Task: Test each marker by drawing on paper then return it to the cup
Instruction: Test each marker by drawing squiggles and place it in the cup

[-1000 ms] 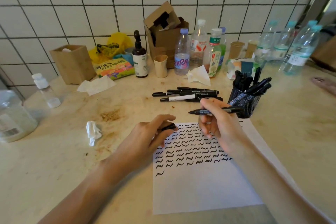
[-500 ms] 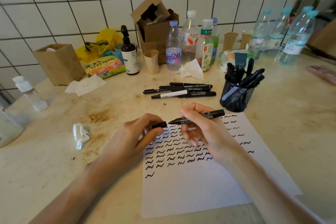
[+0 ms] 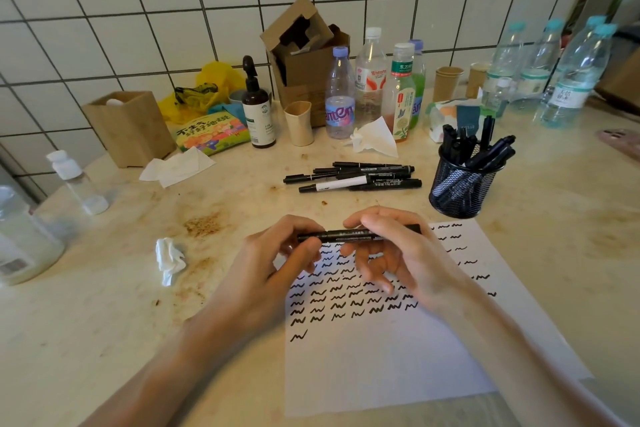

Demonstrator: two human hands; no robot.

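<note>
Both forearms reach in from the near edge of the tabletop point(image 3: 104, 305) and meet above the top of the paper point(image 3: 381, 357), which lies by that edge and bears rows of black squiggles. The left hand point(image 3: 277, 263) curls thumb and fingers round the left end of a black marker point(image 3: 346, 236); the right hand point(image 3: 398, 253), palm turned inward, grasps its right half. The marker lies level between them. The mesh cup point(image 3: 460, 191) of markers stands beyond the paper's far right corner, loose markers point(image 3: 356, 177) beside it.

Fingers point(image 3: 374, 224) hide part of the marker point(image 3: 346, 236).
</note>
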